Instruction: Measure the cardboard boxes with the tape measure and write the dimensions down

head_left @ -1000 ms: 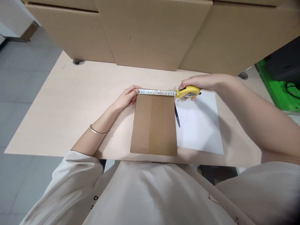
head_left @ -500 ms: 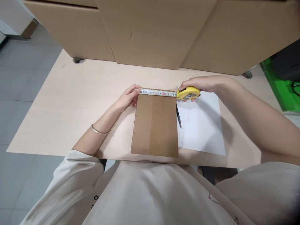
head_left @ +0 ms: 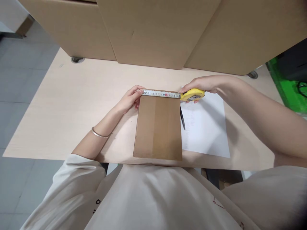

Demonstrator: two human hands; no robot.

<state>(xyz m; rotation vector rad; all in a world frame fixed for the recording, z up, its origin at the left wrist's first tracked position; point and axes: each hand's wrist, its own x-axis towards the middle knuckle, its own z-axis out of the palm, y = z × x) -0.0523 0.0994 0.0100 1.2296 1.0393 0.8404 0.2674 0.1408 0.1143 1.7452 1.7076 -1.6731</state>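
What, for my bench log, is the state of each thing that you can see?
Yellow tape measure: gripped at its case by the right hand.
Tape blade: pulled out, along the small box's far edge, free end in the left hand.
Small cardboard box: lying flat, no open flap visible.
Black pen: lying beside the box; tip unclear.
Printed paper sheet: flat, print up.
Bracelet: worn on the left arm.

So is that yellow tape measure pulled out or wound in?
Pulled out: the numbered blade lies across the cardboard box, between the left hand and the yellow case in the right hand.
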